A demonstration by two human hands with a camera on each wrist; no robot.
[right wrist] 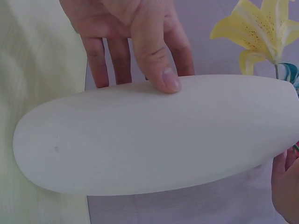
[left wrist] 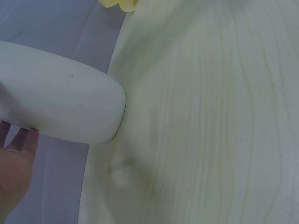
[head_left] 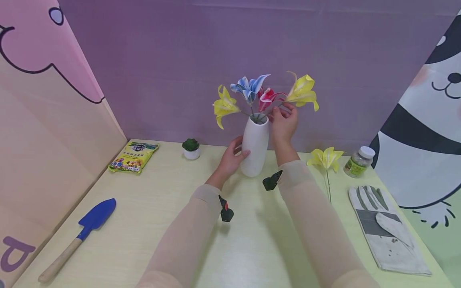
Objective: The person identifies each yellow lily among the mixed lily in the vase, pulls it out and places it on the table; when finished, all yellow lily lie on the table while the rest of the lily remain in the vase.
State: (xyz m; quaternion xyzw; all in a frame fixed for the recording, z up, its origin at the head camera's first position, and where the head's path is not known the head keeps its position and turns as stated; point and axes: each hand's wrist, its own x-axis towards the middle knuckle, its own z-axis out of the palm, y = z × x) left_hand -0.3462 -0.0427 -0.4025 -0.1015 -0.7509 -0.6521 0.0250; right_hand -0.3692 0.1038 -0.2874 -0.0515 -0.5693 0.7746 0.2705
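A white vase (head_left: pixel 255 148) stands at the back middle of the table, holding artificial lilies. My left hand (head_left: pixel 231 157) steadies its left side, thumb on the front and the other fingers reaching behind. At the vase mouth, my right hand (head_left: pixel 285 123) pinches the stem of a yellow lily (head_left: pixel 303 92) that leans out to the right. A blue lily (head_left: pixel 248 89), a red lily (head_left: pixel 267 98) and another yellow lily (head_left: pixel 225 106) fan out from the opening. The vase's smooth side (right wrist: pixel 154 135) fills the right wrist view, with the left thumb (right wrist: pixel 170 81) against it.
To the left lie a blue trowel (head_left: pixel 96 214) and a yellow packet (head_left: pixel 134 157), with a small potted plant (head_left: pixel 191 149) near the back edge. On the right are a loose yellow lily (head_left: pixel 325 158), a lidded jar (head_left: pixel 359 162) and folded work gloves (head_left: pixel 389 232).
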